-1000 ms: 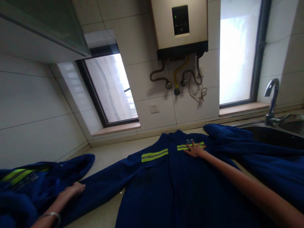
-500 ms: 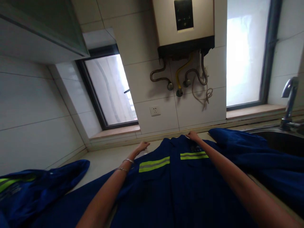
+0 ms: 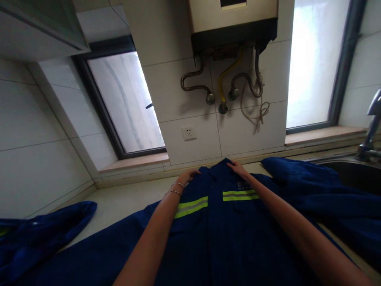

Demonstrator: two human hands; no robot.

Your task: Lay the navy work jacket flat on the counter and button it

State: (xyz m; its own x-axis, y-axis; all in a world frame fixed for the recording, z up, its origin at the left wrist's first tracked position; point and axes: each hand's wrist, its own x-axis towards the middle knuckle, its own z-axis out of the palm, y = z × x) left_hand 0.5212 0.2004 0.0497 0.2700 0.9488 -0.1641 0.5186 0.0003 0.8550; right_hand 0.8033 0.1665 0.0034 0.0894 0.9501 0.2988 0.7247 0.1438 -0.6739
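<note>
A dark blue work jacket (image 3: 205, 230) with yellow-green and grey reflective strips lies spread over the counter, its collar toward the wall. My left hand (image 3: 189, 175), with two bracelets at the wrist, is closed on the left side of the collar. On the collar's right side, my right hand (image 3: 238, 169) pinches the tip and holds it slightly raised. Both forearms pass over the jacket's front. The jacket's lower part runs out of view at the bottom.
More blue clothing (image 3: 300, 178) is heaped at the right, beside the sink (image 3: 342, 163) and its faucet (image 3: 370, 123). Another blue garment (image 3: 74, 218) lies at the left on the pale counter (image 3: 119, 198). A water heater (image 3: 232, 28) with hoses hangs on the tiled wall above.
My left hand has moved right and taken hold of the collar. My right hand has shifted slightly left, and the collar tip is higher. The view has tilted down.
</note>
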